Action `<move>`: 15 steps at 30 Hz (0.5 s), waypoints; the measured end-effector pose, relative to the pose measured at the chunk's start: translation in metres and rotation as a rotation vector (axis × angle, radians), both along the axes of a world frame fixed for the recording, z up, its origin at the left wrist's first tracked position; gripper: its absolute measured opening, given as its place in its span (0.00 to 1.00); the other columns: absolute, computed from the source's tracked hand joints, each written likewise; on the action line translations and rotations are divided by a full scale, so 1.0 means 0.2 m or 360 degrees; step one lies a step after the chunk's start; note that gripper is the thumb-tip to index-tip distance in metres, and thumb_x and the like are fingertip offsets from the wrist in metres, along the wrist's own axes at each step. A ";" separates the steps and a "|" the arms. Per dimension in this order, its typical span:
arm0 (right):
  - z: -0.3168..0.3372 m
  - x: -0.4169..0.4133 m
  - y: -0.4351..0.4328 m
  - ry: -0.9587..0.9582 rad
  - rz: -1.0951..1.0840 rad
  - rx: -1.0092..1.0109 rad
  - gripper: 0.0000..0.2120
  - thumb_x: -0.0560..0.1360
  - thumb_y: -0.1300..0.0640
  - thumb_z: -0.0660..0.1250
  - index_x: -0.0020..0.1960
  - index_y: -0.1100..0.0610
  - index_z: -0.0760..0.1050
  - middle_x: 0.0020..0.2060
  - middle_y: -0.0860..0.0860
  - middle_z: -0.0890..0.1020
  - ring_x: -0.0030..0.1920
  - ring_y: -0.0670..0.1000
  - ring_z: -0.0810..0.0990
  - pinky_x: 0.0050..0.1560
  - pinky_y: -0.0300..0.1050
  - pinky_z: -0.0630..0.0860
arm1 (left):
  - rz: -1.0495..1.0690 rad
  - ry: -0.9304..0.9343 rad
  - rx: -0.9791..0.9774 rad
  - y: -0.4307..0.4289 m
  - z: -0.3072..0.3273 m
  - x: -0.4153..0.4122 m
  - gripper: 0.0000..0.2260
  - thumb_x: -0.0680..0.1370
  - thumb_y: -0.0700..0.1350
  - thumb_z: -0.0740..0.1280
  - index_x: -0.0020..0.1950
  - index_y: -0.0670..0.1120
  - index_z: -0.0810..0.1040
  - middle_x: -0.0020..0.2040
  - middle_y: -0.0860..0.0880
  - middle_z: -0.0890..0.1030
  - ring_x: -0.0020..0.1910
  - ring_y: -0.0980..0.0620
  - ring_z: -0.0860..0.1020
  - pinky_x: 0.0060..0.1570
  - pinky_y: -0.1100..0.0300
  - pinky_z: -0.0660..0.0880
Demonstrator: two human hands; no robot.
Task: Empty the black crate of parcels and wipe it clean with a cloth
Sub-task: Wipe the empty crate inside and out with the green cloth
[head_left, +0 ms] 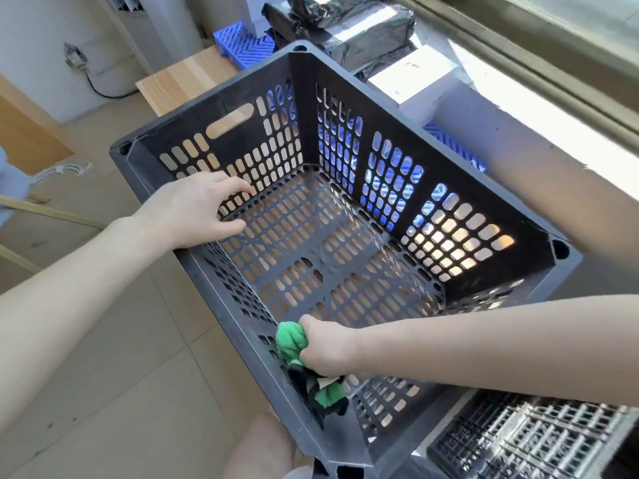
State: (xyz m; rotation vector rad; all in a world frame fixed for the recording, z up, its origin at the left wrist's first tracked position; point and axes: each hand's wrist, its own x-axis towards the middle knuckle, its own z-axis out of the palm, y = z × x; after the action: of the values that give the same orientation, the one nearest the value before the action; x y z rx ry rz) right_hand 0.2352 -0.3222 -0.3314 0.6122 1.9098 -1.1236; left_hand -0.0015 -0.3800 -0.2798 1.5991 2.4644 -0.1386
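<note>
A black perforated crate (349, 77) fills the middle of the view, with nothing lying inside it. My left hand (193, 210) rests over the crate's left rim, fingers curled against the inside of the wall. Inside the crate at its near left corner, my right hand (326, 347) is closed on a bunched green and black cloth (292, 340), which is pressed against the left inner wall. Parcels wrapped in black plastic (349, 25) and a white box (415, 81) sit beyond the crate's far corner.
A blue slatted pallet (242, 41) lies under the parcels. A wooden tabletop (186, 77) shows behind the crate. Another black grid crate (532, 440) lies at lower right. A window sill (539, 108) runs along the right. Tiled floor spreads at left.
</note>
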 end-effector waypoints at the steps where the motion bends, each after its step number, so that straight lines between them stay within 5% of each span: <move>1: 0.04 0.02 0.00 0.0050 -0.0028 -0.0050 0.08 0.79 0.63 0.55 0.56 0.58 0.59 0.48 0.57 0.69 0.42 0.55 0.69 0.31 0.43 0.65 | -0.0015 -0.0003 -0.0008 0.00 0.00 0.00 0.24 0.75 0.58 0.67 0.70 0.57 0.68 0.62 0.53 0.76 0.61 0.51 0.74 0.53 0.49 0.77; 7: 0.13 0.11 -0.03 0.0343 -0.0104 -0.0052 0.07 0.77 0.64 0.55 0.50 0.57 0.58 0.42 0.59 0.71 0.39 0.56 0.69 0.37 0.47 0.67 | -0.0153 -0.0025 -0.0157 0.02 -0.02 -0.04 0.27 0.74 0.61 0.66 0.72 0.59 0.65 0.66 0.55 0.73 0.65 0.54 0.70 0.59 0.50 0.74; 11: 0.04 0.04 -0.06 0.0253 -0.0091 0.0041 0.08 0.78 0.66 0.57 0.51 0.58 0.57 0.36 0.56 0.68 0.33 0.53 0.67 0.29 0.45 0.62 | -0.0337 -0.0041 -0.0308 0.03 -0.02 -0.07 0.29 0.75 0.64 0.63 0.74 0.61 0.61 0.70 0.56 0.69 0.67 0.55 0.67 0.62 0.56 0.71; 15: -0.02 -0.08 -0.08 0.0134 -0.0006 0.0140 0.11 0.77 0.68 0.59 0.53 0.60 0.57 0.36 0.54 0.65 0.37 0.55 0.69 0.27 0.44 0.62 | -0.0584 -0.0118 -0.0427 0.06 -0.03 -0.09 0.31 0.72 0.70 0.56 0.74 0.66 0.56 0.70 0.60 0.67 0.66 0.59 0.67 0.62 0.61 0.70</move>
State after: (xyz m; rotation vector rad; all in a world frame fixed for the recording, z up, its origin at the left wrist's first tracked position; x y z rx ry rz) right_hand 0.2193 -0.3373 -0.3359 0.6257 2.0398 -1.0878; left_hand -0.0204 -0.3680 -0.2865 1.8721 1.9758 -0.4346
